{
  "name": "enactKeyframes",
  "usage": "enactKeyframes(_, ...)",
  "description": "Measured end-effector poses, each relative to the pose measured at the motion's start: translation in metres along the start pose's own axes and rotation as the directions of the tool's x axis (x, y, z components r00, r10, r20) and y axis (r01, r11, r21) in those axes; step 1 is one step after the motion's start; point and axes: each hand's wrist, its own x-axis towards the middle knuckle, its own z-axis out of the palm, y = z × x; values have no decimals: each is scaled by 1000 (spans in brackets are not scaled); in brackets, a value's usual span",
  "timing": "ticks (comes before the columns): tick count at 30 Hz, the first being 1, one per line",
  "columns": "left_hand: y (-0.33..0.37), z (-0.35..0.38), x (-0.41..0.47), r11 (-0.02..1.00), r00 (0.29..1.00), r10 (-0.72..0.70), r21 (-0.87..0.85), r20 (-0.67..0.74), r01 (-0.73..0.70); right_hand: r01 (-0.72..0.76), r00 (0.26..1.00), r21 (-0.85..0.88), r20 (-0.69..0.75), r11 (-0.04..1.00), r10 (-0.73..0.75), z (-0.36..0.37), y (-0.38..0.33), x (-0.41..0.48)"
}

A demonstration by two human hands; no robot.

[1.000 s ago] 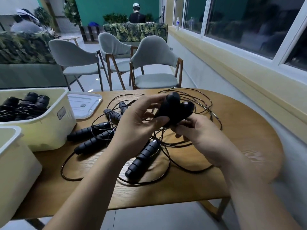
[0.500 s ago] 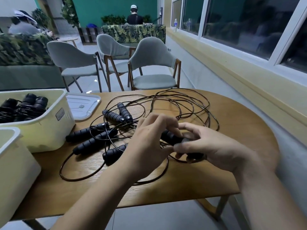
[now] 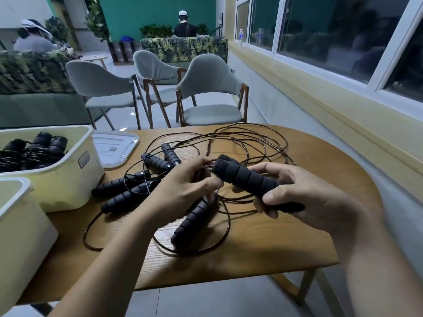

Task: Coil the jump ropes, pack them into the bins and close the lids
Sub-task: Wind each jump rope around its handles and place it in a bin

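My right hand (image 3: 295,197) grips a black foam jump-rope handle (image 3: 247,179) above the wooden table (image 3: 286,236). My left hand (image 3: 180,188) pinches the thin dark rope (image 3: 207,167) right at that handle's far end. A second handle (image 3: 194,220) lies on the table below my left hand. Several more black handles (image 3: 128,191) and tangled rope loops (image 3: 247,143) lie beyond. A cream bin (image 3: 68,179) at the left holds coiled ropes (image 3: 29,152). Another cream bin (image 3: 20,229) stands at the near left.
A white lid (image 3: 114,149) lies flat behind the far bin. Grey chairs (image 3: 210,92) stand past the table's far edge. A yellow window ledge (image 3: 332,106) runs along the right. Two people sit in the background.
Both hands have risen from the table. The right hand has turned the handle so that it points up and left, and the left hand has shifted to its far end.
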Motion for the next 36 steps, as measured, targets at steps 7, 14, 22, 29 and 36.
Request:
enactKeyframes(7, 1, -13, 5, 993, 996, 56, -98, -70, -63, -29, 992, -275, -123, 961, -5, 8, -8, 3)
enactKeyframes(14, -7, -30, 8, 978, 993, 60, -193, -106, -79, 2, 995, -235, -94, 972, -24, 19, -16, 3)
enactKeyframes(22, -6, -22, 12, 984, 977, 112, -113, -180, -134, 13, 1000, -29, -27, 999, -14, 16, -12, 9)
enactKeyframes(29, -1, -6, 15, 985, 957, 122, -87, -264, -150, -21, 997, 204, 72, 979, 7, 17, -7, 12)
enactKeyframes(36, -7, 18, 19, 961, 953, 24, -256, -302, -105, 64, 988, 321, 116, 945, -106, 43, -6, 27)
